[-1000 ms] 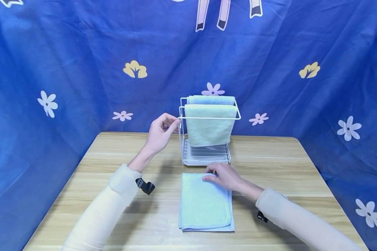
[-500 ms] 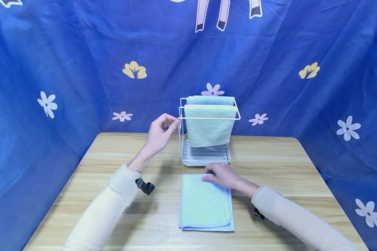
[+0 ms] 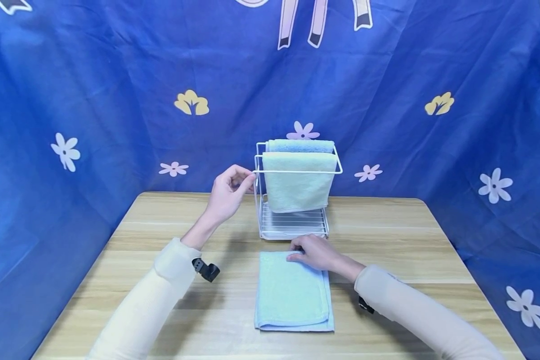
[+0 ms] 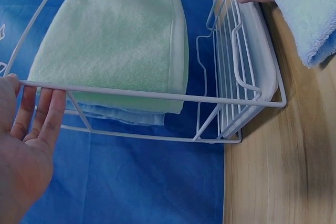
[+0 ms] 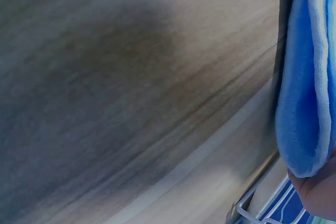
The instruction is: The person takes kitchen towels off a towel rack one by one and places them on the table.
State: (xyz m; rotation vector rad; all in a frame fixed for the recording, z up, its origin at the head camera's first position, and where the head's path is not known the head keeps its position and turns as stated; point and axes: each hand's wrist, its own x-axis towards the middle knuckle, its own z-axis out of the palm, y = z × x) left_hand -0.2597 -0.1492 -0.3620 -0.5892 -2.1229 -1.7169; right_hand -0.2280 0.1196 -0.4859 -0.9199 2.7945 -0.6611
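A white wire rack [image 3: 293, 235] stands toward the back of the table, its base holding a drip tray. My left hand [image 3: 227, 192] grips the rack's upper left side, fingers round the wire in the left wrist view. Over the rack's bars hang a pale green towel [image 3: 299, 187] and, behind it, a blue towel [image 3: 300, 146]. In front of the rack lies a folded light-blue towel [image 3: 292, 295]. My right hand [image 3: 315, 251] pinches this towel at its far edge, thumb on top. The right wrist view shows its folded layers [image 5: 299, 93], with most of that hand out of frame.
The wooden table [image 3: 387, 235] reaches back to a blue curtain [image 3: 234, 65] printed with flowers, which also hangs at both sides. A wrist camera [image 3: 206, 270] sits on the left sleeve, another [image 3: 365, 305] under the right one.
My right wrist and sleeve have shifted slightly left, with the fingers still at the folded towel's far edge. The left hand stays on the rack. The head view has moved a little.
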